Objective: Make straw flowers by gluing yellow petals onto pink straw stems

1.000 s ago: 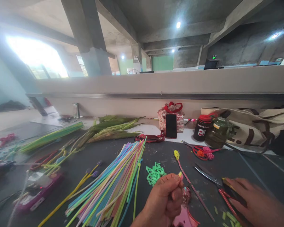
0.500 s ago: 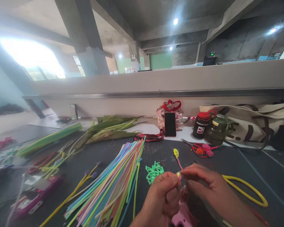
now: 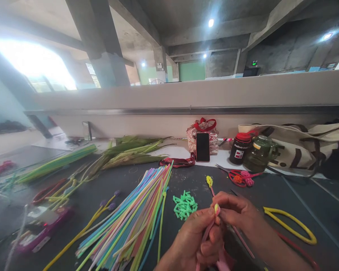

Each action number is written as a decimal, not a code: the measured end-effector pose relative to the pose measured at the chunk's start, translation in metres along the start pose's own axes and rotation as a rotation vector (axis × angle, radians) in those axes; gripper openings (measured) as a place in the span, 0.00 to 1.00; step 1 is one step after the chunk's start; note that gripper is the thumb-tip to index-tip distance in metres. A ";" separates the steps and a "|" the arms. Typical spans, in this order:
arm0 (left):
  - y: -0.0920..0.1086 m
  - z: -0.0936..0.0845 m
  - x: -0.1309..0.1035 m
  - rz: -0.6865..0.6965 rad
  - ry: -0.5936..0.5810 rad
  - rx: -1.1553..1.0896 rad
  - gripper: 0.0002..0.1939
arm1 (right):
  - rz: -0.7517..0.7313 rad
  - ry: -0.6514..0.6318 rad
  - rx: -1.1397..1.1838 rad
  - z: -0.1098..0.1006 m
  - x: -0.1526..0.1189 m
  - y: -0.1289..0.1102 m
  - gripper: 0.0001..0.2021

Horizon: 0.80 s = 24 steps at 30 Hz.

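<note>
My left hand [image 3: 199, 235] is closed on a small pink-and-yellow piece [image 3: 217, 209], low and right of centre. The fingers of my right hand [image 3: 237, 210] pinch the same piece from the right. Pink stems run down past my hands. Just beyond them lies a yellow flower-like tip [image 3: 209, 181] on a pink stem. A heap of short green pieces [image 3: 185, 205] sits left of my hands. Further left spreads a large bundle of multicoloured fuzzy stems [image 3: 129, 222].
A phone [image 3: 202, 147] leans on a patterned bag. Red-handled scissors [image 3: 237, 178] lie near two bottles [image 3: 239, 148]. A yellow loop [image 3: 292, 224] is at right, corn husks [image 3: 132, 152] at back, a purple glue gun [image 3: 42, 229] at left.
My right fingers have closed in on the small piece, which now shows more upright between both hands. The pink object below is now mostly hidden, and a pink stem shows under my right hand.
</note>
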<state>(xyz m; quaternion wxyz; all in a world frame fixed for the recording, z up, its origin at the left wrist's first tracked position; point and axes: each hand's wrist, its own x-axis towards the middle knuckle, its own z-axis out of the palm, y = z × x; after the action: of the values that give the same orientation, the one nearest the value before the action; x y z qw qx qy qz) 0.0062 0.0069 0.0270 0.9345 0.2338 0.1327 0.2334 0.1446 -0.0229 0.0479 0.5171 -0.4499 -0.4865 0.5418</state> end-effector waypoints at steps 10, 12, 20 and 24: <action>-0.004 0.001 0.003 0.108 0.213 0.169 0.16 | 0.101 -0.027 0.154 -0.001 0.002 0.015 0.06; -0.005 0.002 0.002 0.206 0.279 0.202 0.11 | 0.093 -0.001 0.144 -0.002 0.002 0.017 0.06; -0.003 0.008 0.001 0.258 0.426 0.384 0.10 | -0.102 0.132 -0.273 -0.003 0.001 -0.002 0.06; -0.003 0.009 0.001 0.232 0.445 0.407 0.13 | -0.179 0.136 -0.471 -0.007 0.000 -0.003 0.06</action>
<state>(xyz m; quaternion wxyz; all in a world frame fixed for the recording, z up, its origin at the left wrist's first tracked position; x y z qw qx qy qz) 0.0113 0.0015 0.0333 0.7838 0.3724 0.3503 0.3524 0.1523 -0.0227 0.0502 0.4758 -0.5484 -0.6011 0.3341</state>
